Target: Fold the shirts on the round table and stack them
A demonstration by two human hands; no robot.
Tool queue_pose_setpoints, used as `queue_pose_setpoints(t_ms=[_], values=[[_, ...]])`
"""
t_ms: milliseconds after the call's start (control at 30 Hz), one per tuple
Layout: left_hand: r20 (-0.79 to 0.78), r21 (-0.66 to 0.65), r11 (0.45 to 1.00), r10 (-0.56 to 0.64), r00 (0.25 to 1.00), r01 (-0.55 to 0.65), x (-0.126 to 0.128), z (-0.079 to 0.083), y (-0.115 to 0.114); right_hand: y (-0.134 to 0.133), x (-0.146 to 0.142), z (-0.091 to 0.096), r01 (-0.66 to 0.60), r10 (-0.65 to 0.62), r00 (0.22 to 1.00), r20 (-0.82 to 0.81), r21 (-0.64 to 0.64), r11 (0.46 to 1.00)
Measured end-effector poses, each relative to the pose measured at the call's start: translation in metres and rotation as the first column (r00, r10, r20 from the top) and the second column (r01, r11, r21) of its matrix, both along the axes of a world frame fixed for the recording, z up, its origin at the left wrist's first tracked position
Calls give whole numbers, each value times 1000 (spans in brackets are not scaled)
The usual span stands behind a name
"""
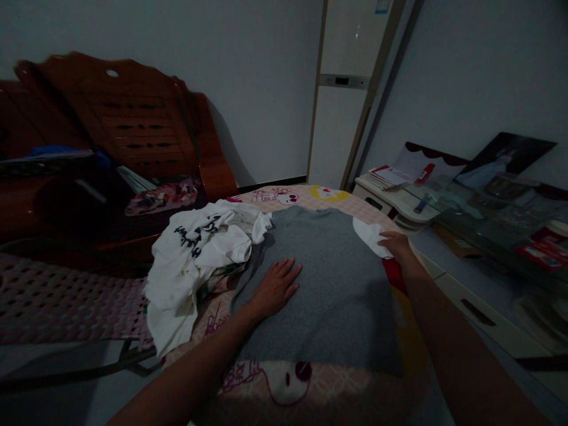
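Observation:
A grey knitted top (328, 278) lies spread on a padded surface with a patterned pink cover (288, 384). Its ribbed hem is toward me and its neckline at the far side. My left hand (276, 287) rests flat on the left part of the knit, palm down, fingers a little spread. At the top's right edge a short white sleeve (370, 236) sticks out. My right hand (396, 244) pinches the outer end of that sleeve between thumb and fingers. Left of the knit lies a crumpled white garment (204, 248) with black lettering, touching its edge.
A carved wooden seat (137, 130) with cloth on it stands at the back left, before a woven pink lounger (66, 299). A tall white cabinet-like unit (341, 118) stands in the corner. To the right is a glass-topped low cabinet (479, 231) bearing papers and a picture.

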State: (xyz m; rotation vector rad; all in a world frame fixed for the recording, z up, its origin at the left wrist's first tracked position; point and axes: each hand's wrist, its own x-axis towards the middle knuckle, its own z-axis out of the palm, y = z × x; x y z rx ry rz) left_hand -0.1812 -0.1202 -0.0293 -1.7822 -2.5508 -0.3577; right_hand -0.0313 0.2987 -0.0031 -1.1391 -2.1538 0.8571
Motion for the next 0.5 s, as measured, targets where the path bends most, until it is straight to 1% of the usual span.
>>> queue_pose_setpoints(t_ms=[33,67,133,200,267,333,367,400,433,500], values=[[-1,1,1000,0,1000,0,0,0,0,-2,0,3,17,-17,999,27,1,1000],[0,-1,1000,1,1000,-1,0,0,0,-5,1,6,39,-41,997,68,30,999],[3,-8,1000,1,1000,-1,0,0,0,-12,3,14,52,-80,982,169,166,985],[3,-11,1000,0,1000,0,-1,1,1,-21,7,19,9,-101,950,294,297,955],[5,-14,1000,2,1000,-2,0,1,1,-32,12,22,-39,-119,902,416,353,935],[10,-18,1000,7,1000,-6,1,2,1,-44,14,22,-49,-162,855,493,387,921],[15,-19,1000,8,1000,-8,1,2,1,-50,13,23,-53,-181,847,500,418,907],[19,-19,1000,8,1000,-7,2,2,0,-56,11,23,-67,-182,855,485,452,890],[26,-17,1000,6,1000,-5,3,2,0,-62,7,24,-96,-154,877,454,481,871],[44,-8,1000,2,999,-2,2,4,0,-72,-6,24,-191,-22,922,386,504,842]])
